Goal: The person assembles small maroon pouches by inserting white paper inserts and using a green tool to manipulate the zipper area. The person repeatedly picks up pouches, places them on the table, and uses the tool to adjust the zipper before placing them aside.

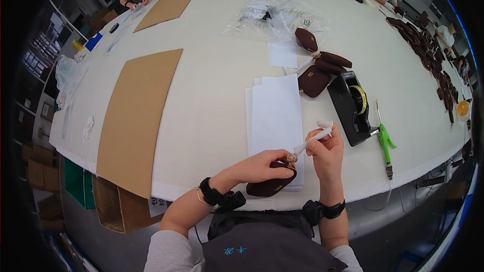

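Observation:
Near the table's front edge, my left hand (259,165) is closed on a small dark maroon pouch (267,187), its thumb over the top by a gold-coloured chain or fitting (291,158). My right hand (326,155) pinches a narrow strip of white paper (320,135), whose lower end reaches the fitting. Whether the strip is wound around the fitting is too small to tell. White paper sheets (275,113) lie stacked just beyond the pouch. Behind them are more maroon pouches, one lying flat (313,81), two together (334,62) and one farther back (306,40).
A black tape dispenser (344,106) and a green air gun (384,143) with a hose lie to the right. Clear plastic bags (277,17) spread farther back. Two cardboard sheets (136,121) lie left. Many maroon pieces (426,53) line the far right, where other people work.

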A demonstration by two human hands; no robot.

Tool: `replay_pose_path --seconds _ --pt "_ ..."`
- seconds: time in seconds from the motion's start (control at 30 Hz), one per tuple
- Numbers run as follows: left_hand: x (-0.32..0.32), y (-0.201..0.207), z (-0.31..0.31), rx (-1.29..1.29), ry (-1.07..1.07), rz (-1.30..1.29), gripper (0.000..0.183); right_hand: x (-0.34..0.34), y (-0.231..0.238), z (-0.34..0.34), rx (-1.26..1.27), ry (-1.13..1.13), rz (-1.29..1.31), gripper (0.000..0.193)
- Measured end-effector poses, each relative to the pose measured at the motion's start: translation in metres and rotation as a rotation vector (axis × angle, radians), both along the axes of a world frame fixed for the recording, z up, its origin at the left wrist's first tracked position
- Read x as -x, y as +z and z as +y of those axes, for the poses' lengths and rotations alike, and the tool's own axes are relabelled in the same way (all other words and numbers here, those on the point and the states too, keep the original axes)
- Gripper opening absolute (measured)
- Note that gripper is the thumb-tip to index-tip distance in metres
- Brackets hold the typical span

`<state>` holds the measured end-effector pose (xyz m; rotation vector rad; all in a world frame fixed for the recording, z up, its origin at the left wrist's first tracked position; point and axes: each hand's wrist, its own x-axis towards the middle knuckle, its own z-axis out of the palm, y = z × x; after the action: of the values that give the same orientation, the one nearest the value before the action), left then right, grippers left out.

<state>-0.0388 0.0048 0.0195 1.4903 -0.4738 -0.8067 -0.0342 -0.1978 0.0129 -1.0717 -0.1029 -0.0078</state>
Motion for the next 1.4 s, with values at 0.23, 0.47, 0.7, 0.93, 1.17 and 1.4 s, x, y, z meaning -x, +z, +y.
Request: replay_pose_path --seconds 0.23,0.47,0.7,0.93,1.17,1.4 --pt "0.001 -0.007 0.009 0.083 0.074 0.389 0.033 -0.009 -0.005 0.003 0.141 0.057 0.153 0.047" --pt "-0.007 -0.02 0.016 0.281 0.275 0.55 0.031 -0.007 -0.012 0.002 0.268 0.171 0.294 0.048" --pt "-0.013 -0.02 0.03 0.238 0.272 0.605 0.031 -0.019 -0.015 0.004 0.315 0.194 0.234 0.058" --pt "-0.045 0.001 0.078 0.052 0.414 0.595 0.03 -0.029 -0.032 -0.009 0.332 0.14 0.236 0.055" --pt "-0.215 0.133 0.202 0.811 1.314 0.067 0.066 -0.032 -0.033 -0.01 0.355 0.139 0.306 0.049" --pt "-0.229 0.031 0.116 0.039 0.776 0.144 0.031 -0.031 -0.023 -0.018 0.351 0.25 0.358 0.037"
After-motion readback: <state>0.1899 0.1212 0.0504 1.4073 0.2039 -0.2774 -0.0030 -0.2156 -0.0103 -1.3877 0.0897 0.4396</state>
